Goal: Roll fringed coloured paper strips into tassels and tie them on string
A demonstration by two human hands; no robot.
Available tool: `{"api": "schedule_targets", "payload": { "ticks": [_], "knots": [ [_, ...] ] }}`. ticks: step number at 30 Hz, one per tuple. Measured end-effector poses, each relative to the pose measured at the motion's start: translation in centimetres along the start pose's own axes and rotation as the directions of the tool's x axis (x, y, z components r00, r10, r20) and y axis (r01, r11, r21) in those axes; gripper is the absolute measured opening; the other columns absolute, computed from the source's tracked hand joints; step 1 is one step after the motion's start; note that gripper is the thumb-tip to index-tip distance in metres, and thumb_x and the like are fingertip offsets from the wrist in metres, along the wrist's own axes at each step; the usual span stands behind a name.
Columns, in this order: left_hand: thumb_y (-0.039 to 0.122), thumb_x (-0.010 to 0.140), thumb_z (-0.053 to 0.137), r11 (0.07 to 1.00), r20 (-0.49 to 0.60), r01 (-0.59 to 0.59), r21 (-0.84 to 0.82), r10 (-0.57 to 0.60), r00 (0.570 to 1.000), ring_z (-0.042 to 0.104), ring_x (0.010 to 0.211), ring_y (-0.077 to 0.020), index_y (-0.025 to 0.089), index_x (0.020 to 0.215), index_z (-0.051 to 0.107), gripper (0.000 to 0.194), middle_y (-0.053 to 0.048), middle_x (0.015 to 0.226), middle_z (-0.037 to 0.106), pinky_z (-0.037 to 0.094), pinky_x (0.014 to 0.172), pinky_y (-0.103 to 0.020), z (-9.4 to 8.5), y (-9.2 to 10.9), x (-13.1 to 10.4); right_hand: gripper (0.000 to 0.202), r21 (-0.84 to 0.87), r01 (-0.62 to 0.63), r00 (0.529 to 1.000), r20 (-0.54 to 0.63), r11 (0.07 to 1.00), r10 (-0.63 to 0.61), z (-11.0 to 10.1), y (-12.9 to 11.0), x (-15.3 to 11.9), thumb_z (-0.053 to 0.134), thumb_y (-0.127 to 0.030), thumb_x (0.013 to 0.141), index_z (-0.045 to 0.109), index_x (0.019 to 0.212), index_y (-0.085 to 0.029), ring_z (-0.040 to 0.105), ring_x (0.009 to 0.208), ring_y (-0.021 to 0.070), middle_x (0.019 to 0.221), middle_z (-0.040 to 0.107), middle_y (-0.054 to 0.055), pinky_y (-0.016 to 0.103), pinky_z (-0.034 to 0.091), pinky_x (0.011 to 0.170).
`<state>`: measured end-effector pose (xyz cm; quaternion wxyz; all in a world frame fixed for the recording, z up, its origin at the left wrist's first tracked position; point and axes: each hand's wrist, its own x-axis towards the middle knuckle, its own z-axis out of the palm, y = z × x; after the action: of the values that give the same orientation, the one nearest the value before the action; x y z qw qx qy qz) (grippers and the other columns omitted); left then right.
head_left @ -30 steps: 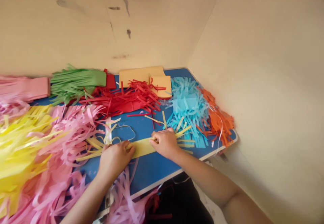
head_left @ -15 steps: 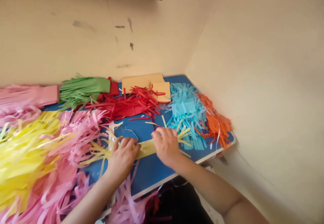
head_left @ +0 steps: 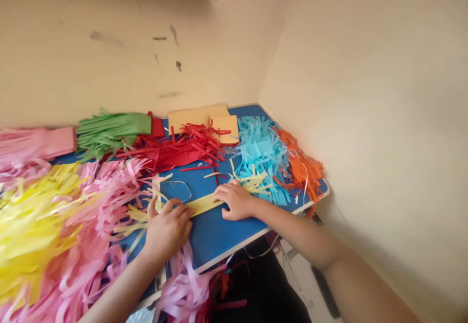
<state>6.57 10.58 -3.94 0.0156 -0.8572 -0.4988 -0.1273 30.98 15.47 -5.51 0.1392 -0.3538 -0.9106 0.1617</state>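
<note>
A pale yellow paper strip (head_left: 203, 205) with fringed ends lies flat on the blue table, slanting up to the right. Over its left part rests my left hand (head_left: 168, 225), fingers bent down onto the paper and thumb apart. My right hand (head_left: 237, 199) lies on the strip's right part, its thumb held away from the fingers on the table. Neither hand is wrapped round the paper. Past my right hand, the strip's cut fringe reaches the light blue fringed paper (head_left: 261, 145). A thin looped string (head_left: 183, 184) lies just behind the strip.
Yellow fringe (head_left: 34, 230) and pink fringe (head_left: 98, 216) heap up at left. Along the wall lie green fringe (head_left: 124, 124), red fringe (head_left: 179, 150) and orange-yellow folded sheets (head_left: 197, 116). Orange fringe (head_left: 305, 167) sits at the right corner. Lilac fringe (head_left: 186, 289) hangs at the front edge.
My right hand has turned and opened, its thumb now spread from the fingers. My left hand's thumb has lifted outward. The whole view has shifted slightly.
</note>
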Motion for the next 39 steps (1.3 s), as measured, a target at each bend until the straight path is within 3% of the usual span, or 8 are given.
{"api": "schedule_targets", "payload": {
  "ticks": [6,9,19,30,33,35,37,39],
  "knots": [
    [0.038,0.086,0.053,0.987,0.069,0.133,-0.087,-0.128,0.989,0.063,0.103,-0.0296,0.027,0.09,0.075,0.025,-0.004,0.096,0.077,0.02,0.109,-0.06,-0.5,0.0,0.6,0.008,0.068,-0.065,0.998,0.014,0.996,0.064,-0.3,0.3,1.7,0.067,-0.026,0.084,0.072,0.087,-0.019,0.063,0.087,0.0159,0.097,0.071,0.001,0.036,0.03,0.091],
    [0.048,0.088,0.053,0.969,0.086,0.226,-0.097,-0.218,0.972,0.063,0.1,-0.0289,0.026,0.085,0.075,0.031,-0.005,0.092,0.076,0.026,0.104,-0.055,-0.3,0.0,1.0,0.009,0.063,-0.121,0.993,0.001,0.991,0.122,-0.3,0.2,2.1,0.068,-0.027,0.085,0.072,0.081,-0.019,0.062,0.082,0.0143,0.088,0.071,-0.001,0.035,0.029,0.09],
    [0.046,0.095,0.04,0.949,0.128,0.302,-0.092,-0.289,0.949,0.062,0.092,-0.0253,0.025,0.073,0.072,0.045,-0.004,0.088,0.076,0.036,0.087,-0.041,1.0,-1.5,1.2,0.035,-0.048,-0.238,0.968,-0.097,0.97,0.233,1.2,0.1,2.3,0.06,-0.047,0.092,0.068,0.072,-0.02,0.055,0.08,0.0165,0.078,0.069,0.001,0.036,0.027,0.083],
    [0.047,0.094,0.042,0.957,0.088,0.29,0.018,-0.291,0.953,0.061,0.08,-0.0268,0.023,0.066,0.067,0.045,-0.004,0.072,0.072,0.037,0.083,-0.043,1.9,-1.2,1.5,0.031,-0.085,-0.333,0.943,-0.041,0.939,0.331,1.2,-0.5,3.1,0.063,-0.045,0.088,0.067,0.071,-0.019,0.053,0.081,0.0182,0.077,0.069,0.001,0.036,0.026,0.08],
    [0.048,0.092,0.048,0.949,0.018,0.31,0.06,-0.312,0.95,0.062,0.087,-0.0295,0.02,0.076,0.068,0.037,-0.007,0.077,0.071,0.035,0.089,-0.048,1.7,-1.1,1.3,0.026,-0.088,-0.365,0.93,-0.067,0.927,0.36,0.8,-0.1,2.9,0.066,-0.043,0.086,0.066,0.073,-0.02,0.054,0.081,0.0191,0.078,0.068,0.001,0.036,0.027,0.081],
    [0.042,0.091,0.053,0.959,-0.093,0.267,0.094,-0.258,0.962,0.061,0.094,-0.0303,0.02,0.088,0.069,0.028,-0.009,0.087,0.072,0.033,0.095,-0.05,1.5,-1.0,1.2,0.019,-0.103,-0.449,0.883,-0.2,0.887,0.424,0.2,-0.1,2.3,0.069,-0.039,0.084,0.067,0.083,-0.021,0.055,0.086,0.0212,0.087,0.069,0.003,0.037,0.028,0.081],
    [0.028,0.091,0.053,0.984,-0.164,0.13,0.126,-0.108,0.98,0.06,0.096,-0.028,0.024,0.092,0.07,0.017,-0.006,0.091,0.072,0.032,0.099,-0.05,1.3,-0.9,1.1,0.015,-0.144,-0.45,0.858,-0.343,0.882,0.382,-0.2,-0.3,1.7,0.067,-0.031,0.086,0.067,0.097,-0.021,0.054,0.096,0.0235,0.1,0.068,0.007,0.038,0.028,0.085],
    [0.017,0.091,0.05,0.991,-0.16,-0.021,0.136,0.043,0.986,0.061,0.094,-0.0253,0.028,0.089,0.07,0.023,-0.002,0.09,0.072,0.03,0.101,-0.049,1.1,-0.8,1.0,0.015,-0.225,-0.247,0.931,-0.326,0.943,0.166,-0.3,-0.6,1.1,0.062,-0.024,0.088,0.065,0.102,-0.02,0.054,0.098,0.0229,0.105,0.067,0.008,0.039,0.028,0.087]
  ]
}}
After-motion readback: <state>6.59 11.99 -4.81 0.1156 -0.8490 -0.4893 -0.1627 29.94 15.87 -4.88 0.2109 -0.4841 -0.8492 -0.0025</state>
